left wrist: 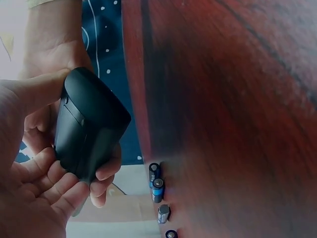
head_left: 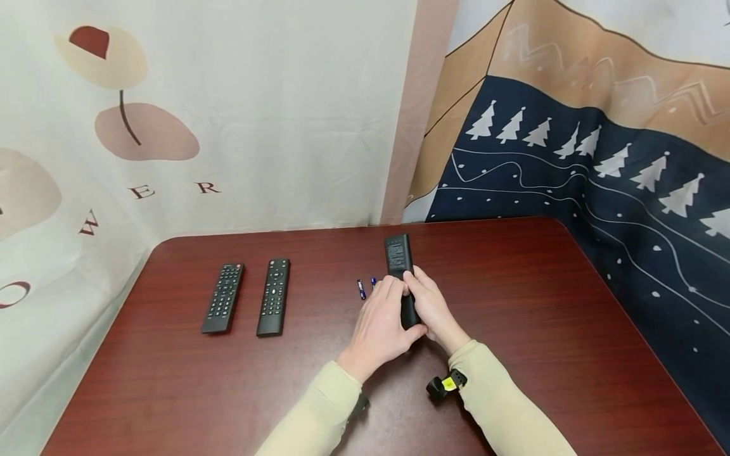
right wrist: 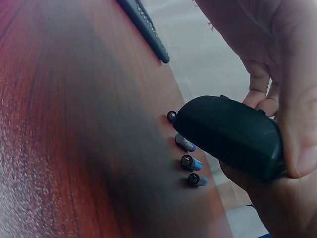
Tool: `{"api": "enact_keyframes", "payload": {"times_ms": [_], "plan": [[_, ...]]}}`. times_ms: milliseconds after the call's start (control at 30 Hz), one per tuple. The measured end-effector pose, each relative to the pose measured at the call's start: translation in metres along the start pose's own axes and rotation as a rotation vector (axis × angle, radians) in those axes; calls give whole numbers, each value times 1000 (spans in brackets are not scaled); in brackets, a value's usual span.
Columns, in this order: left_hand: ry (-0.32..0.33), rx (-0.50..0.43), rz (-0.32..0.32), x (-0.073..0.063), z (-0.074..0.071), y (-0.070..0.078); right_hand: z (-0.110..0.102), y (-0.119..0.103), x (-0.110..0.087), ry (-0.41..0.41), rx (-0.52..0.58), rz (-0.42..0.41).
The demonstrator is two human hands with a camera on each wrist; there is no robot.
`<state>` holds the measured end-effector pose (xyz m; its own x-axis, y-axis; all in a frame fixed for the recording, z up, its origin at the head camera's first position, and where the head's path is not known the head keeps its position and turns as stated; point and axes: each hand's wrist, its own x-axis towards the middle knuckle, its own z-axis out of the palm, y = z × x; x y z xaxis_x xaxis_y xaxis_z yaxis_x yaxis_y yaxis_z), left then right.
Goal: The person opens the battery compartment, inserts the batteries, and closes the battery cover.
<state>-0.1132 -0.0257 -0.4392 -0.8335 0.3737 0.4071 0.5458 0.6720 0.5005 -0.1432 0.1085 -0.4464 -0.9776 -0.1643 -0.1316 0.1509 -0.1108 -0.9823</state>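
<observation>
My right hand (head_left: 433, 310) grips a black remote control (head_left: 399, 253) from its right side, its back with a printed label facing up. Over the lower half lies my left hand (head_left: 379, 323), its thumb at the near end and its fingers bent onto the back. In the left wrist view, a seam and small notch mark the back of the remote control (left wrist: 86, 131), and right-hand fingers (left wrist: 106, 178) wrap its far side. The right wrist view shows the rounded near end of the remote control (right wrist: 233, 136) between both hands. Much of its lower half is hidden from above.
Several small batteries stand on the table beyond the hands, among them a blue battery (head_left: 361, 289) left of the held remote control. Two more black remotes, one farther left (head_left: 224, 297) and one nearer (head_left: 274, 296), lie buttons up on the reddish-brown table (head_left: 171, 373). Printed curtains (head_left: 274, 126) hang behind.
</observation>
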Motion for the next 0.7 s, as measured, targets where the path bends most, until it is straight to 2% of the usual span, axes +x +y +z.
{"api": "enact_keyframes", "payload": {"times_ms": [167, 533, 700], "plan": [[-8, 7, -3, 0, -1, 0, 1, 0, 0, 7, 12, 4], [32, 10, -8, -2, -4, -3, 0, -2, 1, 1, 41, -4], [66, 2, 27, -3, -9, -4, 2, -2, 1, 13, 25, -2]]}}
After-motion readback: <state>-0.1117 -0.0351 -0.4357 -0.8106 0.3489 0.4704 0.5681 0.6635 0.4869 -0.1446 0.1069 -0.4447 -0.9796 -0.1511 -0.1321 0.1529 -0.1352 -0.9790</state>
